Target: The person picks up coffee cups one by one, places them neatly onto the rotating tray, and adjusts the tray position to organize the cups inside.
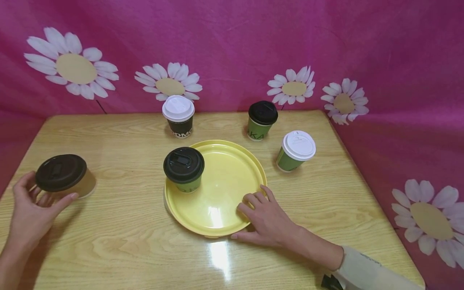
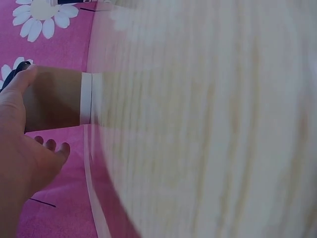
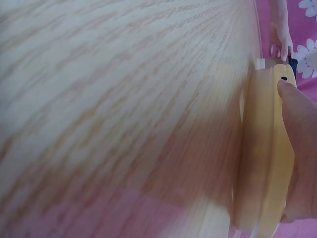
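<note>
A brown paper cup (image 1: 82, 184) with a black lid stands on the table at the far left. My left hand (image 1: 34, 211) reaches around it, thumb across its near side. In the left wrist view a gap shows between several fingertips and the cup's wall (image 2: 54, 99). A round yellow tray (image 1: 221, 155) lies mid-table, bearing a green cup (image 1: 188, 184) with a black lid near its left rim. My right hand (image 1: 266, 219) grips the tray's near right edge, fingers bent over the rim; its thumb (image 3: 287, 89) lies against the outer side.
At the back stands a black cup (image 1: 180, 127) with a white lid. Behind the tray's right side is a green cup (image 1: 257, 129) with a black lid, and right of the tray another green cup (image 1: 288, 161) with a white lid. Pink flowered cloth (image 1: 232, 48) surrounds the wooden table.
</note>
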`<state>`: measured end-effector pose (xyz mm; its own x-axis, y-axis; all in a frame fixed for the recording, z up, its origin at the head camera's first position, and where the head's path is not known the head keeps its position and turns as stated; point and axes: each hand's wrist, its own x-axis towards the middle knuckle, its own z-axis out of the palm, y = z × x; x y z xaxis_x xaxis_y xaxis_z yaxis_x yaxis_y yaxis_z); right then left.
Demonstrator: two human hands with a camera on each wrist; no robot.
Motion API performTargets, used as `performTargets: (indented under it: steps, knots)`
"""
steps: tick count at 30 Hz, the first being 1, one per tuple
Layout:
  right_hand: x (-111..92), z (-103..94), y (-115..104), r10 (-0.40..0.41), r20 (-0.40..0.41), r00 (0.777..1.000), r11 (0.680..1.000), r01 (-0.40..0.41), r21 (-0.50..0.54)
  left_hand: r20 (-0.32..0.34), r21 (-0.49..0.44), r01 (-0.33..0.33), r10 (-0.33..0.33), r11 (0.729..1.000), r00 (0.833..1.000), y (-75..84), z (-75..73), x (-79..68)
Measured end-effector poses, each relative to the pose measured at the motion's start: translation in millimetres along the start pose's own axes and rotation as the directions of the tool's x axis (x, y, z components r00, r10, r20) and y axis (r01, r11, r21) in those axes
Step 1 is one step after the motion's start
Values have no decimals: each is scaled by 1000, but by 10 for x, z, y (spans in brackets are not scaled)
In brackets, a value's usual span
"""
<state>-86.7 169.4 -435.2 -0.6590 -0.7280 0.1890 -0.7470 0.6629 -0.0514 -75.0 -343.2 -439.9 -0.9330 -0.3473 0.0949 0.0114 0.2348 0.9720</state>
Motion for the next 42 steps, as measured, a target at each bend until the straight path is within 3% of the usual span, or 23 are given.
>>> performTargets:
  steps: [2,6,9,13,19,26,30,34,38,42]
  knots:
    - [1,-2,-1,1,0,1000,1000,-1,-2,-1,4,-3,3,1000,1000,-5,5,11]
    - [3,-4,-1,2,1,1000,1000,-2,-3,27,-88,-19,22,996,999,-50,10,38]
    - [2,-4,0,1,-1,1000,1000,-1,-4,43,-207,-28,37,978,998,-82,23,54]
    - [0,-2,0,0,-2,1000,1000,0,-5,34,-265,-35,45,964,998,-66,51,54]
    - [-2,5,1,2,0,1000,1000,-2,-5,35,-173,-38,45,984,998,-72,65,87]
    - [-3,10,-12,4,0,1000,1000,-4,-8,23,-196,-37,42,980,999,-98,97,118]
    - [3,10,-18,7,-1,1000,1000,-7,-10,31,-143,-33,38,989,999,-83,101,117]
    - [1,13,-23,12,2,1000,1000,-12,-10,36,-3,-15,15,1000,999,-52,102,122]
    - [-1,14,-25,17,3,1000,1000,-17,-11,39,144,0,-5,990,999,-26,102,125]
    - [0,16,-25,18,-1,1000,1000,-18,-8,50,160,-5,-3,987,999,-26,101,126]
